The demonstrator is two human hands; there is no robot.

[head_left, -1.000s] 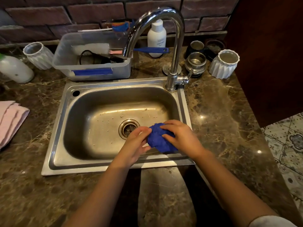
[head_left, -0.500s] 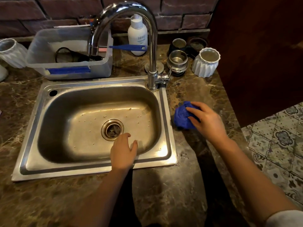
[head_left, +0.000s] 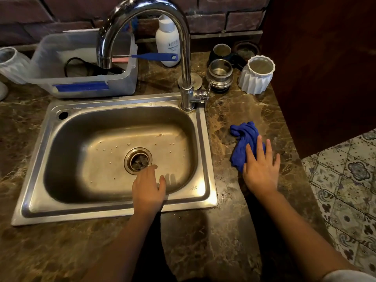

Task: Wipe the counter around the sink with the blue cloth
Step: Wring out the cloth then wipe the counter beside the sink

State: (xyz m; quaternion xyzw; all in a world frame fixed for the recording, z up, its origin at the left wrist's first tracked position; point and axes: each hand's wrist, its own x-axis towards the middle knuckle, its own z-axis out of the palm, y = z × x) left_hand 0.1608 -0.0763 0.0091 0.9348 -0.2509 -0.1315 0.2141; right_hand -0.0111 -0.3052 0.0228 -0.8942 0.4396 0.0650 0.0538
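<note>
Head view, white ribbed cup, metal cups behind blue cloth

Partly hidden or cut off around the sink.

Near half of the blue cloth covered by the flat right hand; left hand blocking a stretch of the front sink rim. Print on the white bottle too small to read. White ribbed cup at far left clipped by the frame edge. Contents of the clear plastic bin screened by the tap spout. Debris in the drain indistinct.
</note>
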